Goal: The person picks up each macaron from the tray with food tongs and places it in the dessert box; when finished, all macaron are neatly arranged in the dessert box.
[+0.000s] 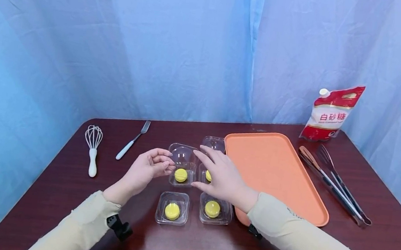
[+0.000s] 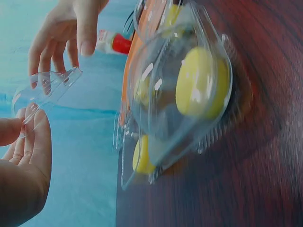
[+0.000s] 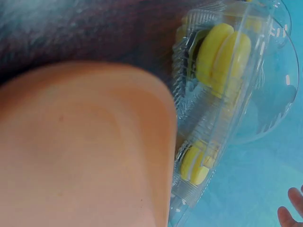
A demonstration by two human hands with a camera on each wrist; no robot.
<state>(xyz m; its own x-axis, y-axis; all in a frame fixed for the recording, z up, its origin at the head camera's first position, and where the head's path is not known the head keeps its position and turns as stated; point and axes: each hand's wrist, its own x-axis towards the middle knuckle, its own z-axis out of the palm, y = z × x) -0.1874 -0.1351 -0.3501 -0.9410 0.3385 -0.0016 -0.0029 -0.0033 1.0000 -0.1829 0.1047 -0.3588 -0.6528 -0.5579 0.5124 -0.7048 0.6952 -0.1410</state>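
Clear plastic boxes, each with a yellow macaron, stand in two rows at the table's middle. The far left box (image 1: 182, 165) has its domed lid tipped back, and its macaron (image 1: 180, 175) lies in the base. My left hand (image 1: 149, 168) pinches thin clear plastic (image 2: 40, 94) at that box's left side. Over the far right box (image 1: 215, 143), my right hand (image 1: 222, 175) has spread fingers; their tips overlap the same plastic in the left wrist view. Nearer me are the near left box (image 1: 158, 217) and near right box (image 1: 226, 220). My hand partly hides the far right macaron (image 1: 208, 176).
An orange tray (image 1: 270, 166) lies right of the boxes, partly under my right forearm. Beyond it lie tongs (image 1: 333, 183), and a red and white sugar pouch (image 1: 329, 115) stands at the back. A whisk (image 1: 93, 150) and a fork (image 1: 133, 140) lie at left.
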